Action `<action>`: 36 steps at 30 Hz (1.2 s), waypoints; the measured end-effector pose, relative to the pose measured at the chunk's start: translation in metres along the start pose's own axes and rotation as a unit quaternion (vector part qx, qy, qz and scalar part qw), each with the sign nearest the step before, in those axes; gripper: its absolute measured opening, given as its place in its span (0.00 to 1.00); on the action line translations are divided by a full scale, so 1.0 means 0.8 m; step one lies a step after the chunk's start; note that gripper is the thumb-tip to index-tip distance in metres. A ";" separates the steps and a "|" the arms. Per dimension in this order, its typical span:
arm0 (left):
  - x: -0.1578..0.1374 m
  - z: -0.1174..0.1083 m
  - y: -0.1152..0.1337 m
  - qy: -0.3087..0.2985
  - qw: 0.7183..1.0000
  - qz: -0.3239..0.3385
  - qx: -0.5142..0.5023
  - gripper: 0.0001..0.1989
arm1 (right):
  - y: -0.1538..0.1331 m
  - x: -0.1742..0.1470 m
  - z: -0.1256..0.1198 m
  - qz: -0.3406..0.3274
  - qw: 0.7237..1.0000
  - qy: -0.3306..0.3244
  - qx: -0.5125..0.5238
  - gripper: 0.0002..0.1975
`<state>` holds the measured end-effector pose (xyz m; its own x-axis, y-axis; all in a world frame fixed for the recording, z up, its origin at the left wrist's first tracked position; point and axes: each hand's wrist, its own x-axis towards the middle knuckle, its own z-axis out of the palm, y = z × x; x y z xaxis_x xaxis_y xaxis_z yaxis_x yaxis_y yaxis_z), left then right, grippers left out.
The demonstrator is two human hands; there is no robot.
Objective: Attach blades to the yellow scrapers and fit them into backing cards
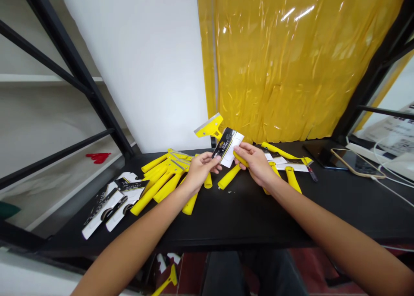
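A yellow scraper [211,126] with a wide metal blade is held up over the black table, its head tilted to the upper left. Around its shaft sits a black-and-white card sleeve [228,147]. My left hand [204,166] pinches the lower left edge of the card. At the scraper's handle, my right hand [254,160] is closed, with the thumb along the yellow grip. Below my left hand lies a pile of yellow scrapers [161,175]. Several flat card sleeves [121,196] are heaped left of it. Near my right forearm are carded scrapers [284,160].
Phones [352,163] with white cables rest on the table [246,218] at the right. A small cutter-like tool [312,174] lies beside them. Black rack posts [80,80] stand at both sides. Behind are a white panel [145,63] and a yellow plastic curtain [274,63].
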<state>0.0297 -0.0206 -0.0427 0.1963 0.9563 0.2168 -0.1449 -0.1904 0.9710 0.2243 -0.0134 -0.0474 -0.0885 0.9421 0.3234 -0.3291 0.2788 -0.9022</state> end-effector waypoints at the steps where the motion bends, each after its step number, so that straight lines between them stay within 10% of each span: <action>1: 0.002 -0.003 0.001 0.010 1.000 0.003 -0.017 0.18 | 0.000 0.000 0.000 0.003 1.000 -0.010 -0.012 0.20; 15: 0.025 -0.024 0.001 0.136 0.980 0.013 -0.143 0.20 | -0.011 -0.004 0.004 0.022 0.992 0.002 -0.123 0.23; 25: 0.015 -0.016 0.002 0.079 0.993 0.037 -0.073 0.18 | -0.010 -0.007 0.004 0.058 0.991 -0.086 -0.086 0.16; 36: 0.005 -0.002 0.009 0.111 0.990 0.074 -0.041 0.20 | -0.014 -0.010 0.008 0.049 0.992 -0.044 -0.105 0.22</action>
<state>0.0279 -0.0182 -0.0351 -0.0505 0.9464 0.3189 -0.2358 -0.3216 0.9171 0.2225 -0.0249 -0.0382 -0.1950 0.9495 0.2457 -0.1128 0.2271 -0.9673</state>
